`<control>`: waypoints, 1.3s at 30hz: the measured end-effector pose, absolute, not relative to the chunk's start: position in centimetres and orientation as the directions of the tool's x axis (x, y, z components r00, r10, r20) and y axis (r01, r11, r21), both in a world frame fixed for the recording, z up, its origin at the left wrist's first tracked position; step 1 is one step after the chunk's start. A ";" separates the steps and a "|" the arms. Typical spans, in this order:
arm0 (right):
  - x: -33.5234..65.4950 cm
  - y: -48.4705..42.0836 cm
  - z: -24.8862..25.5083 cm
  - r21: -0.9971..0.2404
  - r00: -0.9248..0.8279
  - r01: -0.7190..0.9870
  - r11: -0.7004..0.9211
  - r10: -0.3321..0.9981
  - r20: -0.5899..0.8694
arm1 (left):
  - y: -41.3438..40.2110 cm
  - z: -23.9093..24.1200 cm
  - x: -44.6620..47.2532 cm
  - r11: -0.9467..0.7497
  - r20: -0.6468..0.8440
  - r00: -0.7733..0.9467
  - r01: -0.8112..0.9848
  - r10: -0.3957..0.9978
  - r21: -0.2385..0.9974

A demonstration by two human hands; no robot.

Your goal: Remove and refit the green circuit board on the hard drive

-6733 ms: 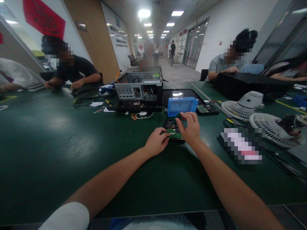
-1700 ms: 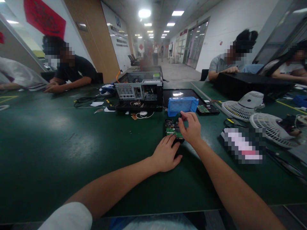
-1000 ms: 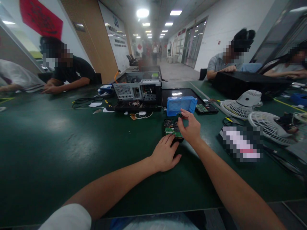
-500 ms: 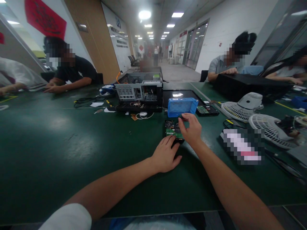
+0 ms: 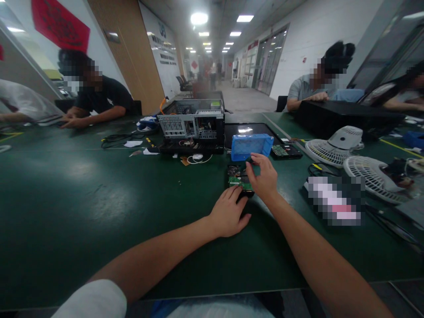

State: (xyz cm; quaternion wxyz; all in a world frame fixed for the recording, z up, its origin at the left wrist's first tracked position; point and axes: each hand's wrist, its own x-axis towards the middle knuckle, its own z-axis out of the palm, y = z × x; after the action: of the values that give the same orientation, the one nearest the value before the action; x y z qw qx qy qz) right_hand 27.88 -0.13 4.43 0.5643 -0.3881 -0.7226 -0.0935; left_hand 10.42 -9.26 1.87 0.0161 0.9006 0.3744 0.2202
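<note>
A hard drive with a green circuit board lies on the green table in front of me. The outstretched fingers of my left hand rest on its near edge, the thumb spread away. Over the drive's right side, my right hand is pinched around a small dark tool that looks like a screwdriver; its tip is hard to make out. Just behind the drive, a blue plastic bin is standing on its side.
An opened computer case stands beyond, beside a flat dark panel. Another drive lies right of the bin. White fan parts and a blurred-out object occupy the right. Co-workers sit at both far sides.
Both hands keep nearly the same place at the hard drive. The view has shifted very slightly.
</note>
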 end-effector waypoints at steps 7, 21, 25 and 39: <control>27.8 -0.6 4.9 -0.315 -0.051 0.694 0.647 0.480 0.876 | -9.3 1.8 10.4 -0.716 0.375 0.624 0.672 0.685 0.189; 27.5 -0.8 5.1 -0.298 -0.067 0.704 0.645 0.478 0.876 | -9.3 1.7 10.4 -0.719 0.389 0.620 0.666 0.681 0.197; 27.4 -0.6 4.8 -0.302 -0.031 0.705 0.642 0.452 0.891 | -9.2 1.6 10.4 -0.724 0.388 0.628 0.664 0.675 0.184; 27.4 -0.3 4.3 -0.325 -0.046 0.638 0.698 0.456 0.889 | -9.2 1.8 10.4 -0.721 0.383 0.625 0.663 0.680 0.198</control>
State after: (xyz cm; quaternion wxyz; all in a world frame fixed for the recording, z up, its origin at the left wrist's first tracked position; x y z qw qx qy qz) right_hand 27.36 -0.35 4.31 0.5762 -0.3805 -0.7190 -0.0790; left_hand 10.40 -9.20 1.80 0.0190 0.9012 0.3727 0.2202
